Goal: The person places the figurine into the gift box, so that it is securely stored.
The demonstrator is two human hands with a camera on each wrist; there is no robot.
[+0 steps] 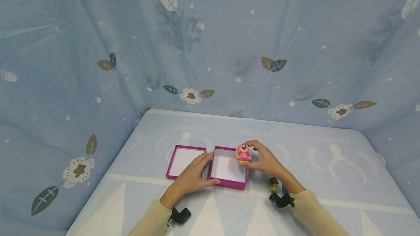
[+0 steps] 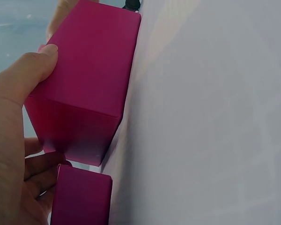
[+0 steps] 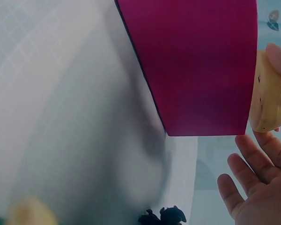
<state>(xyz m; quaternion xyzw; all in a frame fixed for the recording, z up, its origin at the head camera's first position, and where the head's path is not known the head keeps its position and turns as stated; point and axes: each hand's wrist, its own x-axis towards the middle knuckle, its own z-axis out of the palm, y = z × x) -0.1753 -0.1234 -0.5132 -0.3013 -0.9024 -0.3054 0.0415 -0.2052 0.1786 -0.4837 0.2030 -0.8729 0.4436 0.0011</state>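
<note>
A magenta open box [image 1: 229, 184] with a pale inside lies on the table in the head view. My left hand [image 1: 193, 177] grips it by its left side, thumb at the front edge and fingertips at the back corner. At the box's right rim, my right hand [image 1: 265, 159] pinches a pink bear figurine [image 1: 243, 153] between thumb and fingers. The figurine's rounded yellow base [image 3: 267, 93] shows close beside the box's wall in the right wrist view, where the other fingers are spread apart. Left of the box lies a shallow magenta lid [image 1: 170, 163], partly covered by my left hand.
A small dark figure [image 1: 273, 180] stands near my right wrist, and a blurred yellow thing [image 3: 32, 213] shows low in the right wrist view. Black wrist mounts [image 1: 180, 215] hang under both sleeves. Blue patterned curtains [image 1: 210, 46] enclose the back and sides of the table.
</note>
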